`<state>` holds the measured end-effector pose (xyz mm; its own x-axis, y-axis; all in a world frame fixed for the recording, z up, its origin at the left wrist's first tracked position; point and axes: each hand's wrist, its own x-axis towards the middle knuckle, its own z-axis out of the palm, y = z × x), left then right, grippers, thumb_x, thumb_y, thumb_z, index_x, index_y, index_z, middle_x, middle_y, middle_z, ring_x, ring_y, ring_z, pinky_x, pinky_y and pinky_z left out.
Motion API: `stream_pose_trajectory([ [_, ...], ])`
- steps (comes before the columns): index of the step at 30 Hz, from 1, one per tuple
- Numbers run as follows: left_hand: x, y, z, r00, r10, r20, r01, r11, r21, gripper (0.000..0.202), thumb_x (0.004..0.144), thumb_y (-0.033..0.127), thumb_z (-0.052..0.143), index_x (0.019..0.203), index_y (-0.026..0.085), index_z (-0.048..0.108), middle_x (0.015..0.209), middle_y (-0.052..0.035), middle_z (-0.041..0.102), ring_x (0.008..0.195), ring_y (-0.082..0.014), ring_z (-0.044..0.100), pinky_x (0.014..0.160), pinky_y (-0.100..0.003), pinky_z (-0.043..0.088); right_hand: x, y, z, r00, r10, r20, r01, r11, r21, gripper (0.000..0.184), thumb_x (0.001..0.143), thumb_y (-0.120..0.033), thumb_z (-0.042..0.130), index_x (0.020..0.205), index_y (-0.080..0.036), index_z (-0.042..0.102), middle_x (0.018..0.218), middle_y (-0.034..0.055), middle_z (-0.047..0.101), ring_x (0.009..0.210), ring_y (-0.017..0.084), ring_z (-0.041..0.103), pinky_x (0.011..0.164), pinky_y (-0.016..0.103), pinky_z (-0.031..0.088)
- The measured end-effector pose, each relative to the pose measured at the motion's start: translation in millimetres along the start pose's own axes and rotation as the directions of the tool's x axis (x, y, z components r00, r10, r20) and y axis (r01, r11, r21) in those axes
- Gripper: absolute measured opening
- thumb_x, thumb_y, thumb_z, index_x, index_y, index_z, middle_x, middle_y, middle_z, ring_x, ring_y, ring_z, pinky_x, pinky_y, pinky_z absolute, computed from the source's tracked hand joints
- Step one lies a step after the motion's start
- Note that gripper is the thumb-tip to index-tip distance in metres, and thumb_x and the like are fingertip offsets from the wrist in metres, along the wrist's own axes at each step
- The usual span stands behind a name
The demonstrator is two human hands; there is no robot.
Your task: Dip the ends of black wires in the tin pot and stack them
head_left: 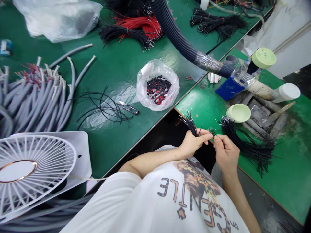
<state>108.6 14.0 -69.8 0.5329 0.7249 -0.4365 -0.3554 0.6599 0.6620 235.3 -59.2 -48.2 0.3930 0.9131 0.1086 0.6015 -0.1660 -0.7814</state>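
My left hand (193, 142) is closed round a bunch of thin black wires (190, 124), whose bare silvery ends fan out above the fingers. Close beside it, my right hand (226, 150) pinches a few short black wire ends (212, 131) between thumb and fingers. The fingertips of both hands nearly meet over the near edge of the green bench. To the right of my right hand lies a larger bundle of black wires (250, 145), with a pale green cup (238, 113) just behind it.
A ribbed extraction hose (178, 34) crosses to a blue holder (230, 88) on the right bench. On the left bench are a plastic bag of cut pieces (157, 87), thread snips (128, 107), grey cables (46, 100), red wires (145, 26) and a white fan (36, 171). A gap separates the benches.
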Motion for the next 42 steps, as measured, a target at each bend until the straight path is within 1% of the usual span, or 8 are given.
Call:
stream_pose_trajectory([
  [5,1.5,4.4,0.9,1.000,-0.030,0.005,0.030,0.999,-0.014,0.050,0.060,0.045,0.090,0.090,0.011,0.069,0.057,0.0053,0.055,0.041,-0.0015,0.034,0.042,-0.021,0.017,1.4,-2.9,-0.5,1.000,-0.005,0.023,0.005,1.000,0.003,0.024,0.098,-0.033,0.055,0.081,-0.018,0.064,0.063,-0.0037,0.055,0.055,0.010,0.048,0.055,0.023,0.037],
  [10,1.9,7.1,4.7,0.999,-0.029,-0.029,0.028,0.999,-0.033,0.049,0.058,0.046,0.090,0.083,0.011,0.066,0.058,0.0044,0.056,0.042,-0.0017,0.037,0.042,-0.020,0.019,0.0,-3.0,1.1,1.000,-0.003,0.029,0.003,1.000,0.006,0.024,0.098,-0.033,0.056,0.081,-0.018,0.065,0.063,-0.0037,0.055,0.055,0.009,0.049,0.055,0.023,0.037],
  [16,2.7,5.1,4.3,0.999,-0.007,-0.045,0.005,0.999,-0.050,0.046,0.058,0.045,0.091,0.078,0.012,0.066,0.058,0.0035,0.057,0.047,-0.0038,0.043,0.046,-0.020,0.026,-3.8,1.0,3.3,0.996,0.075,0.046,-0.077,0.996,0.054,0.026,0.097,-0.037,0.057,0.082,-0.018,0.066,0.064,-0.0018,0.059,0.057,0.011,0.054,0.054,0.024,0.039],
  [21,3.7,4.4,2.9,0.999,0.006,-0.050,-0.008,0.999,-0.054,0.044,0.059,0.044,0.091,0.075,0.012,0.066,0.058,0.0035,0.057,0.050,-0.0048,0.046,0.048,-0.020,0.029,-3.3,2.0,4.2,0.995,0.091,0.044,-0.094,0.993,0.071,0.025,0.097,-0.038,0.058,0.083,-0.018,0.066,0.064,-0.0016,0.060,0.057,0.011,0.054,0.053,0.023,0.038],
  [29,5.2,3.7,2.1,0.999,-0.002,-0.050,0.000,0.999,-0.043,0.044,0.058,0.045,0.091,0.075,0.013,0.065,0.056,0.0041,0.057,0.047,-0.0044,0.044,0.046,-0.020,0.027,-0.6,-0.9,4.6,0.997,0.071,0.031,-0.072,0.996,0.042,0.027,0.096,-0.037,0.057,0.081,-0.018,0.066,0.062,-0.0023,0.058,0.054,0.011,0.051,0.053,0.023,0.039],
  [32,6.0,3.7,1.8,0.999,-0.017,-0.031,0.015,0.999,-0.042,0.046,0.058,0.045,0.091,0.078,0.012,0.067,0.055,0.0041,0.057,0.045,-0.0038,0.042,0.044,-0.020,0.024,1.1,-2.4,2.8,0.999,0.044,0.017,-0.044,0.999,0.020,0.027,0.097,-0.035,0.057,0.079,-0.017,0.065,0.061,-0.0037,0.054,0.054,0.010,0.048,0.055,0.023,0.038],
  [35,6.1,4.1,1.1,1.000,-0.022,-0.013,0.022,0.999,-0.024,0.045,0.060,0.045,0.090,0.081,0.011,0.068,0.055,0.0040,0.057,0.043,-0.0028,0.039,0.044,-0.020,0.022,2.7,-3.5,0.7,0.999,0.043,0.011,-0.044,0.999,0.030,0.026,0.096,-0.035,0.057,0.080,-0.017,0.065,0.061,-0.0040,0.053,0.054,0.009,0.047,0.055,0.023,0.038],
  [42,7.0,1.1,3.3,1.000,0.001,0.005,-0.001,1.000,0.014,0.044,0.061,0.048,0.089,0.075,0.012,0.068,0.055,0.0033,0.057,0.044,-0.0033,0.039,0.044,-0.021,0.023,1.8,-3.0,-1.5,0.998,0.061,-0.012,-0.060,0.998,0.022,0.026,0.096,-0.036,0.057,0.079,-0.017,0.065,0.062,-0.0031,0.054,0.054,0.010,0.048,0.055,0.023,0.039],
])
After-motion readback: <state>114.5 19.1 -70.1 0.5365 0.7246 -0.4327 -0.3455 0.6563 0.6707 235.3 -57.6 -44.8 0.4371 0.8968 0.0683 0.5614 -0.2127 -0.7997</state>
